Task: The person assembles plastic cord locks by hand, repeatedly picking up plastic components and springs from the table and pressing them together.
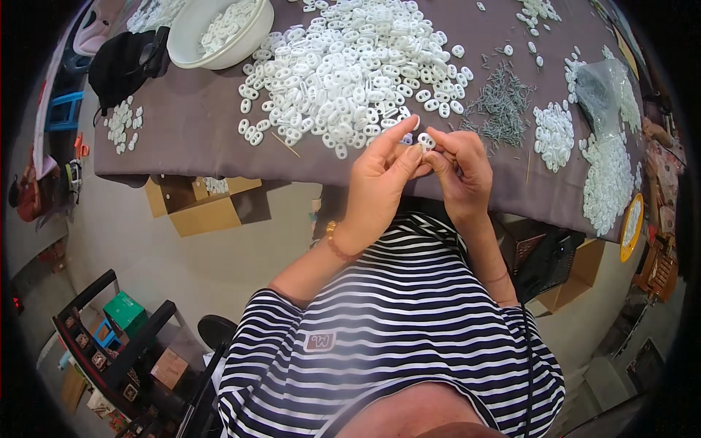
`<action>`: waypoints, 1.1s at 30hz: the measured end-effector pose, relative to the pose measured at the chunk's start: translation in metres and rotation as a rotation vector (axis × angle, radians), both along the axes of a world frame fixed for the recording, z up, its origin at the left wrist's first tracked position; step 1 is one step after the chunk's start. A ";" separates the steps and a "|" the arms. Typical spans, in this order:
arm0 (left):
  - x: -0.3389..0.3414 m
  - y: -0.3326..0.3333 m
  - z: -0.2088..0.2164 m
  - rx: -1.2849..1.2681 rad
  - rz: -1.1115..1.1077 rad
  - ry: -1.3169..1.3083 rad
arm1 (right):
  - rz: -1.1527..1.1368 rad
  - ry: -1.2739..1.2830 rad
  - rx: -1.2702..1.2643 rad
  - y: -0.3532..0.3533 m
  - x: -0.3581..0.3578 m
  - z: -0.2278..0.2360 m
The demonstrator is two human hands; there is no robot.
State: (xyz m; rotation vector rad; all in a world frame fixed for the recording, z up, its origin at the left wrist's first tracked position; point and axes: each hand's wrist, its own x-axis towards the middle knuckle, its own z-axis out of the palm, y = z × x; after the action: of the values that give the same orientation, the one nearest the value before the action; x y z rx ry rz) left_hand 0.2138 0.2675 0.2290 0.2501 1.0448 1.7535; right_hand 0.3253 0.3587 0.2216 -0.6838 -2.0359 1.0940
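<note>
Over the table's near edge, my two hands meet at a small white oval plastic piece with two holes (426, 140). My left hand (381, 166) is closed on its left side, thumb against it and index finger raised. My right hand (465, 166) pinches the same piece from the right with thumb and fingertips. Just beyond my fingers spreads a large heap of similar white two-holed pieces (343, 73). To the right of my hands lies a pile of small grey screws or pins (502, 106). Whether one is in my fingers cannot be made out.
A white bowl (255, 40) of small white pieces and a black bag (124, 66) stand at the far left. Small white parts (553, 135) lie in piles at right, near a clear plastic bag (602, 91). A cardboard box (208, 215) sits below the brown-covered table (182, 139).
</note>
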 end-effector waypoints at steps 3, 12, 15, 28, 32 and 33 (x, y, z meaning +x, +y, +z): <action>-0.002 -0.001 -0.004 0.017 -0.049 0.066 | 0.011 0.005 0.028 0.002 0.000 0.000; -0.003 -0.002 -0.009 0.021 -0.044 0.102 | -0.028 -0.012 0.110 -0.003 -0.002 0.002; -0.003 -0.003 -0.010 0.020 -0.045 0.151 | -0.037 -0.012 0.138 -0.004 -0.003 0.002; -0.007 -0.005 -0.007 0.032 -0.019 0.224 | 0.057 -0.039 0.185 0.002 -0.004 0.011; -0.012 -0.006 -0.010 0.050 -0.058 0.234 | 0.077 -0.054 0.244 0.003 -0.005 0.014; -0.013 -0.006 -0.012 0.051 -0.061 0.236 | 0.077 -0.067 0.240 0.003 -0.004 0.013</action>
State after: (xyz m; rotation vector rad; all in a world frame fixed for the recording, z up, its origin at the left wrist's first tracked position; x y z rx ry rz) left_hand 0.2006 0.2614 0.2171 0.5261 1.1483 1.7261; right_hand 0.3213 0.3612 0.2341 -0.5299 -2.2210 0.8597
